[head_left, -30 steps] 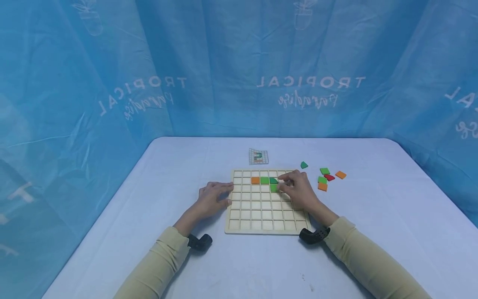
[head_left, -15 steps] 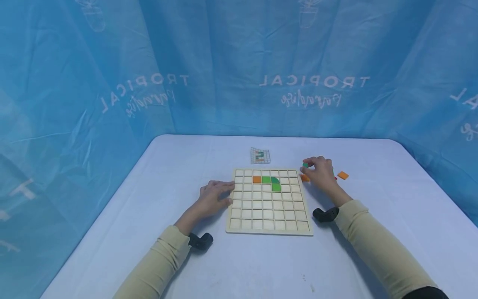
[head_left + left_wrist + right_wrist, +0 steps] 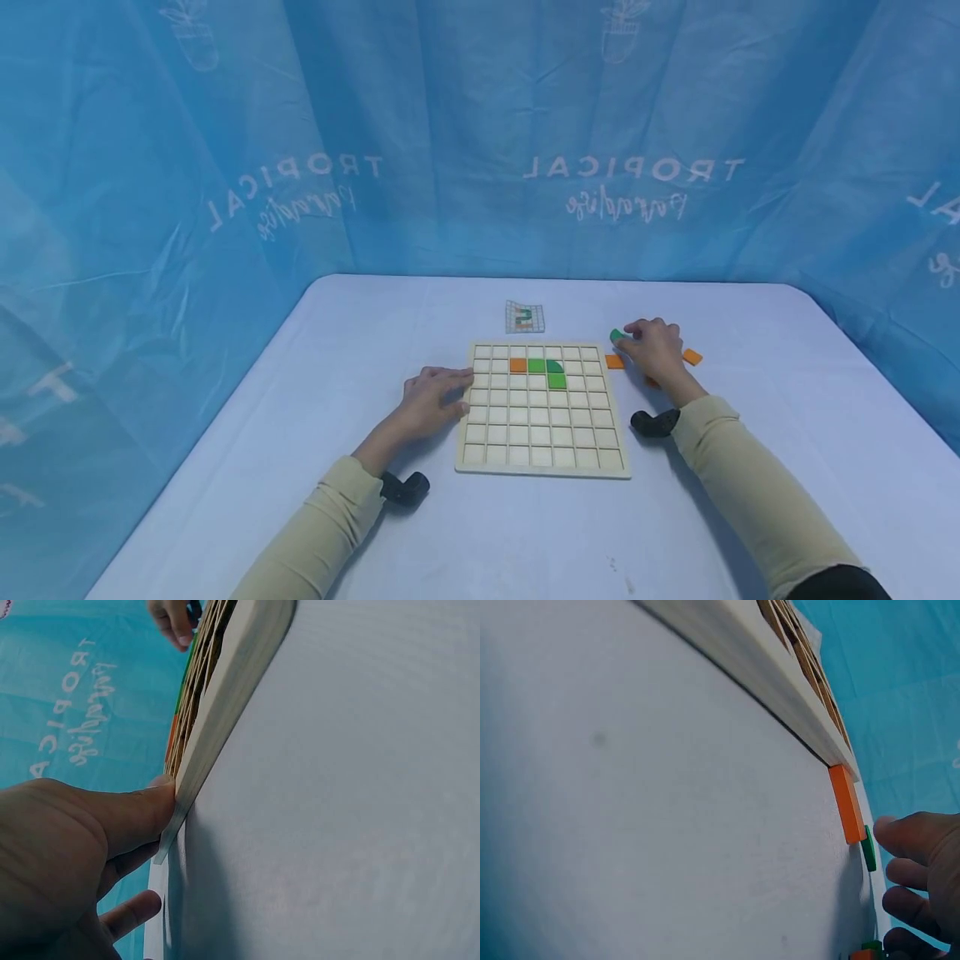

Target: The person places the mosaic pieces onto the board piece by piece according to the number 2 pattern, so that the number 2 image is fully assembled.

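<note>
A pale wooden grid board (image 3: 528,435) lies flat on the table. In its upper cells sit an orange square tile (image 3: 518,365), a light green square tile (image 3: 536,365), a dark green quarter-round tile (image 3: 554,367) and another green square tile (image 3: 557,381). My left hand (image 3: 431,400) rests against the board's left edge, its thumb touching the rim in the left wrist view. Beyond the board's top right corner, my right hand (image 3: 654,348) is at a loose green quarter-round tile (image 3: 616,334). In the right wrist view its fingers look loosely bent beside that tile (image 3: 868,849).
A loose orange tile (image 3: 615,362) lies against the board's right edge. Another orange tile (image 3: 693,357) is right of my right hand, which partly covers more loose tiles. A small printed grid card (image 3: 524,317) lies behind the board. Blue curtains surround the white table (image 3: 525,533).
My right hand has left the board and moved right and back to the loose green quarter-round tile, uncovering the orange tile by the board's edge. My left hand stays at the board's left edge.
</note>
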The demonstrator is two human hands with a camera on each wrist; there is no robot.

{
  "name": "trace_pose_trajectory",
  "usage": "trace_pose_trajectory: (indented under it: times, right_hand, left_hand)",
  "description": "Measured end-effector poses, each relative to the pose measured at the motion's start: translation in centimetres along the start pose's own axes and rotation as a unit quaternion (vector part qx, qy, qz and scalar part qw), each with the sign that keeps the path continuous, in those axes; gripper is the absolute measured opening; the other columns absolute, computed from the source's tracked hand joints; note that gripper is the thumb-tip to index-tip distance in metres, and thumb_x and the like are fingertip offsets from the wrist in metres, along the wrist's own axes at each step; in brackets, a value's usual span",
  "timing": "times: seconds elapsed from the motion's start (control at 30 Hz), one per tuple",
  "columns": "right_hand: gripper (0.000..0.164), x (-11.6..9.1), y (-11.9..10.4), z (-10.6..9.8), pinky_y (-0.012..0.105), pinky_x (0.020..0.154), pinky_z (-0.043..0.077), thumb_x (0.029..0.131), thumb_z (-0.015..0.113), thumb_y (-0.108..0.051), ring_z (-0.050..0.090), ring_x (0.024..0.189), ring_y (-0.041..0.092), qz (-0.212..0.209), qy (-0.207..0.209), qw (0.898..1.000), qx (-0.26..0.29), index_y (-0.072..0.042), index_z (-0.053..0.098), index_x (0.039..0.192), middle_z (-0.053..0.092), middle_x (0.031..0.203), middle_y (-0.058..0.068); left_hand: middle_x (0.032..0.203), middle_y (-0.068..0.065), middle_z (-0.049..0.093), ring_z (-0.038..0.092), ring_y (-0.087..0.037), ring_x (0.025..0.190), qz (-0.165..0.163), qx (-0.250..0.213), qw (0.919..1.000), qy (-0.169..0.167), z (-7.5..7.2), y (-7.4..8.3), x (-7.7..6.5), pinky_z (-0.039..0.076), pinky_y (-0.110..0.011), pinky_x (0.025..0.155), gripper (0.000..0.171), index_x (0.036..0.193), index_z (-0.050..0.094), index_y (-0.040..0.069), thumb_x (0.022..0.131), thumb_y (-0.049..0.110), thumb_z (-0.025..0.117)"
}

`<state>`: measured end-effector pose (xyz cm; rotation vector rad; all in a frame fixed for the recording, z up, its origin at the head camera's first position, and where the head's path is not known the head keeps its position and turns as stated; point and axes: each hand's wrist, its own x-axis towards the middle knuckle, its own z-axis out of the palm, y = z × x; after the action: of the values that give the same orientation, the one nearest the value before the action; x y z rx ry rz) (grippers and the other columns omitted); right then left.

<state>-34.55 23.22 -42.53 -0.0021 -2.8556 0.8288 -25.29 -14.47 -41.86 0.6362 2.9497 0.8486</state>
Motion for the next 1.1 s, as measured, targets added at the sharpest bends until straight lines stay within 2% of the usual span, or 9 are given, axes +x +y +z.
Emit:
trace_pose_trajectory:
  times: [0.23,0.53,0.7,0.93,1.1]
  right_hand:
    - [0.038,1.0,0.6,-0.3,0.056,0.089,0.031,0.09,0.058,-0.015,0.037,0.107,0.043,0.004,-0.018,0.999,-0.03,0.002,0.061,0.124,0.053,0.112,0.024]
    - [0.045,1.6,1.3,-0.4,0.059,0.092,0.027,0.093,0.058,-0.019,0.032,0.112,0.045,-0.016,-0.093,0.995,-0.039,-0.005,0.054,0.135,0.048,0.121,0.026]
    - [0.041,1.8,1.6,-0.5,0.059,0.089,0.028,0.092,0.058,-0.018,0.032,0.11,0.045,-0.038,-0.097,0.994,-0.042,-0.005,0.059,0.131,0.047,0.12,0.026]
    - [0.041,1.5,1.6,-0.6,0.058,0.091,0.028,0.091,0.061,-0.025,0.029,0.114,0.043,-0.023,-0.103,0.994,-0.04,-0.005,0.062,0.127,0.045,0.124,0.024]
    - [0.038,1.0,1.6,-0.5,0.059,0.091,0.027,0.089,0.064,-0.025,0.031,0.111,0.042,-0.043,-0.09,0.994,-0.043,-0.004,0.066,0.121,0.049,0.12,0.022]
  left_hand:
    - [0.143,-0.002,0.048,0.036,-0.028,0.13,0.002,0.002,1.0,0.002,0.1,0.1,0.1,0.023,-0.053,0.102,0.047,0.135,0.056,0.008,0.091,0.02,0.067]
    - [0.143,0.0,0.048,0.037,-0.028,0.129,0.009,0.001,1.0,-0.003,0.5,0.1,0.0,0.024,-0.053,0.1,0.047,0.135,0.056,0.009,0.091,0.02,0.068]
    - [0.143,-0.001,0.048,0.037,-0.029,0.129,0.011,0.0,0.9999,-0.001,0.4,0.3,-0.1,0.024,-0.053,0.101,0.047,0.135,0.056,0.008,0.091,0.02,0.067]
    - [0.143,-0.001,0.048,0.037,-0.029,0.13,0.005,0.008,1.0,-0.001,0.2,0.2,-0.1,0.024,-0.053,0.101,0.048,0.136,0.055,0.009,0.091,0.02,0.067]
    - [0.143,-0.002,0.048,0.037,-0.029,0.129,0.008,0.006,0.9999,0.002,0.0,0.0,-0.1,0.023,-0.054,0.102,0.047,0.136,0.055,0.008,0.091,0.02,0.067]
